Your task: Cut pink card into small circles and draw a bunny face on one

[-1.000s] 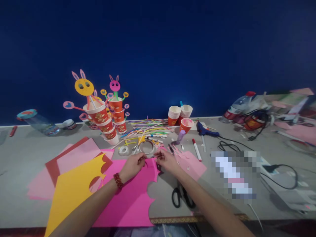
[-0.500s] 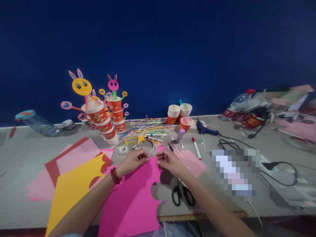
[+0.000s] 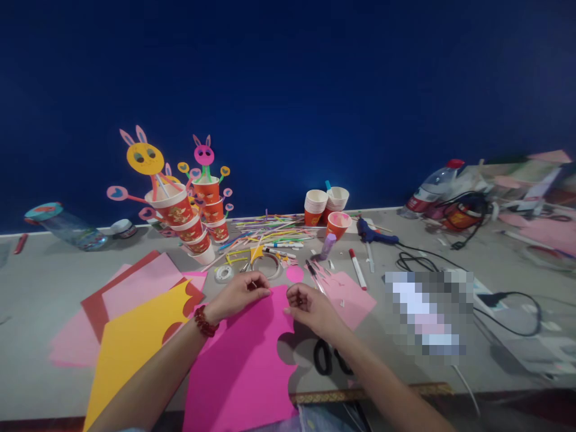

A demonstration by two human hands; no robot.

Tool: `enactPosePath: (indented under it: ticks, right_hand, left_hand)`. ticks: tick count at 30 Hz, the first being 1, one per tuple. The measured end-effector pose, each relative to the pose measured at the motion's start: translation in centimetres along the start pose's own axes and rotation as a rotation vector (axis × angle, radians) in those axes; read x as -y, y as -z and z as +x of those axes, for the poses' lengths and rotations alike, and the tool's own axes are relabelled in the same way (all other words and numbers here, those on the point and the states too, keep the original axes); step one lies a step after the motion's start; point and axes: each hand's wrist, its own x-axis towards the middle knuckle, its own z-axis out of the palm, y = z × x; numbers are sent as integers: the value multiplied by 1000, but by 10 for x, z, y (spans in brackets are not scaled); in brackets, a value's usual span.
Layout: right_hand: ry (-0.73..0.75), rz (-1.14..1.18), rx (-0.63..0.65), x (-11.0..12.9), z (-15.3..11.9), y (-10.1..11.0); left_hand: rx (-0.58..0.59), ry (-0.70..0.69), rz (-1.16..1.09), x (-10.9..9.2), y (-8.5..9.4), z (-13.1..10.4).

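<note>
One left hand (image 3: 245,294) and one right hand (image 3: 315,309) share a tabletop (image 3: 27,312) with one scalloped magenta sheet (image 3: 243,366), one yellow sheet (image 3: 132,336), one pair of scissors (image 3: 317,360), one glue gun (image 3: 378,236), two tape rolls (image 3: 224,274), one purple tube (image 3: 328,245), one red-capped marker (image 3: 357,269) and one magenta disc (image 3: 294,274). Joining them are two bottles (image 3: 432,189), two nested cup stacks (image 3: 315,208), one pink-stained cup (image 3: 338,225) and three rabbit-eared heads (image 3: 144,159), one partly hidden.

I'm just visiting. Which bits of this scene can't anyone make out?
In the head view:
- Scissors: blades hidden behind the right hand and forearm.
- Magenta sheet: lower end cut off by the bottom edge.
- Pixelated patch: blocky squares mask whatever lies there.
- Bottle: label print too small and blurred to read.
</note>
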Motion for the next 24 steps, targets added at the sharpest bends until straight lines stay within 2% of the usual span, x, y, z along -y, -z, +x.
enactPosePath:
  ticks: [24]
  right_hand:
    - [4,5,-1,-5,-4,-2]
  left_hand:
    - [-1,-11,15,-6,3,-3]
